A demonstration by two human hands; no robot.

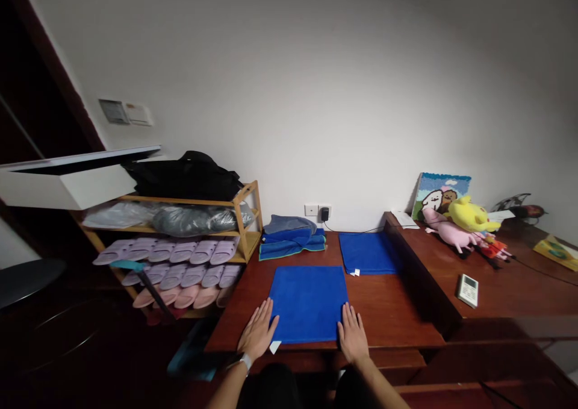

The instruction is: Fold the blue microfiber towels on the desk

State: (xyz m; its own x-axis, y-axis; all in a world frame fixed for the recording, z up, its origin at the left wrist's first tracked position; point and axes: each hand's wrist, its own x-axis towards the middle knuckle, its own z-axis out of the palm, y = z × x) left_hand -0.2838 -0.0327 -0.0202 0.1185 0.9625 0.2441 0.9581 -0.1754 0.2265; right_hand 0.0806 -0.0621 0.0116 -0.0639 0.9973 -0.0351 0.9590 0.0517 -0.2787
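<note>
A blue cloth [309, 303] lies flat as a near-square on the brown wooden table [379, 312], a white tag sticking out at its lower left corner. My left hand [259, 329] rests flat along the cloth's left edge, fingers stretched out, with a band on the wrist. On the opposite side, my right hand [353, 335] lies flat with its fingertips at the right edge. Both hands are open and grip nothing. Behind to the right is a second flat blue cloth [368, 252], also tagged. A pile of folded blue and grey cloths [292, 240] sits near the wall.
Left of the table stands a wooden shoe rack [246, 240] with several slippers [178, 250] and a black bag [185, 177] on top. On the higher surface at right are plush toys [467, 216], a picture [442, 192] and a remote control [468, 290]. A black plug [324, 214] trails a cable.
</note>
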